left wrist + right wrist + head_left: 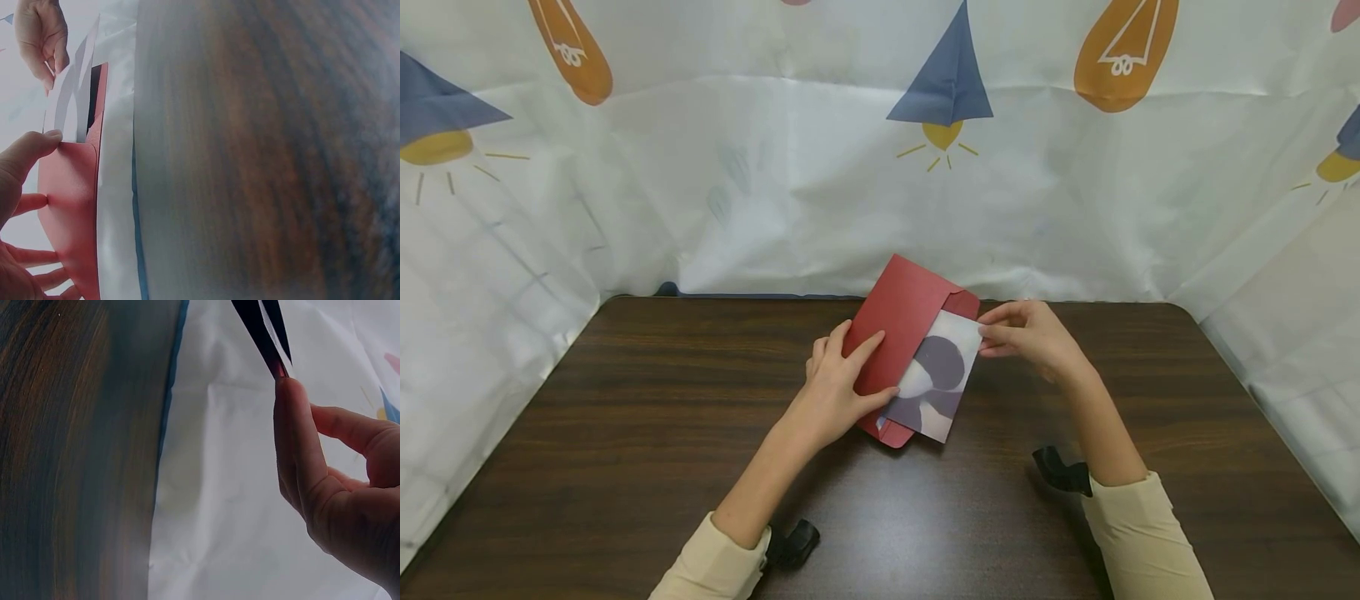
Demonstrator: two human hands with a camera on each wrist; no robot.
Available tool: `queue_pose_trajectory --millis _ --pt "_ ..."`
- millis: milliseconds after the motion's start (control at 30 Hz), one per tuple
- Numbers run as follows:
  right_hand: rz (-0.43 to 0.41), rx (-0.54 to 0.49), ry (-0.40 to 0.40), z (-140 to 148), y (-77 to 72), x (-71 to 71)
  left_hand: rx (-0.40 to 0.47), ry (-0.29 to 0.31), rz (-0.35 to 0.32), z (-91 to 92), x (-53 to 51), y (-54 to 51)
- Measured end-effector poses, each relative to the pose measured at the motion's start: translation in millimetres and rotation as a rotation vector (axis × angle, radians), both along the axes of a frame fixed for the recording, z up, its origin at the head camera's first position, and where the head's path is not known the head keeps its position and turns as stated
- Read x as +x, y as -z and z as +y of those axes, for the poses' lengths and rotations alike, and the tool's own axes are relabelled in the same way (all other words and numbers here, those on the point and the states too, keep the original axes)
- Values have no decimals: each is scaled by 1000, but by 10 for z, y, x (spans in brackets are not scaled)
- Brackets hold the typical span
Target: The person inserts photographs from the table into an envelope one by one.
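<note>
A red paper envelope (898, 308) is held tilted in front of me, its opening to the right. A card (940, 367) printed with white and grey-purple shapes sticks partly out of that opening. My left hand (835, 387) holds the envelope; in the left wrist view the thumb (37, 147) lies at the opening's edge, by the card, and the other fingers spread along the envelope (69, 187). With its fingertips, my right hand (1030, 337) pinches the card's right edge near the upper corner. How deep the card reaches inside is hidden.
Beneath the hands lies a dark wood-grain table (647, 433). A white curtain (820, 192) printed with lamps and bulbs hangs behind and around its sides. Black wrist mounts (793, 546) show at both cuffs.
</note>
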State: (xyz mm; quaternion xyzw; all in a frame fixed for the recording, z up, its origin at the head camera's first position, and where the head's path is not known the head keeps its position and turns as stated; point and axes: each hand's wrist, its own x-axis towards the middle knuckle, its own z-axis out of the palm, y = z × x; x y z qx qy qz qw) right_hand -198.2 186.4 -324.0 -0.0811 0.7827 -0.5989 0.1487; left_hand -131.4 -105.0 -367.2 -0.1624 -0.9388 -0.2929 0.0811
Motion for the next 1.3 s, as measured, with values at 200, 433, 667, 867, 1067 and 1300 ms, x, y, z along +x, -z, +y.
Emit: queue_pose_trajectory --millis 200,433,667,867,1067,1300 --pt "-14 -12 6 -8 -8 10 -5 -5 -4 4 0 -5" --pt "-11 -15 23 -3 -2 14 -7 -6 -8 4 -1 -10" --pt "-10 -21 27 -34 0 16 -4 -4 -3 5 2 -8" --pt "-22 -41 44 -67 0 28 -8 -5 -6 8 -3 -9" --pt "-19 -55 41 -92 3 39 -9 -6 -17 9 -7 -8" --pt "-21 -50 45 -122 5 45 -8 -4 -13 13 -8 -2"
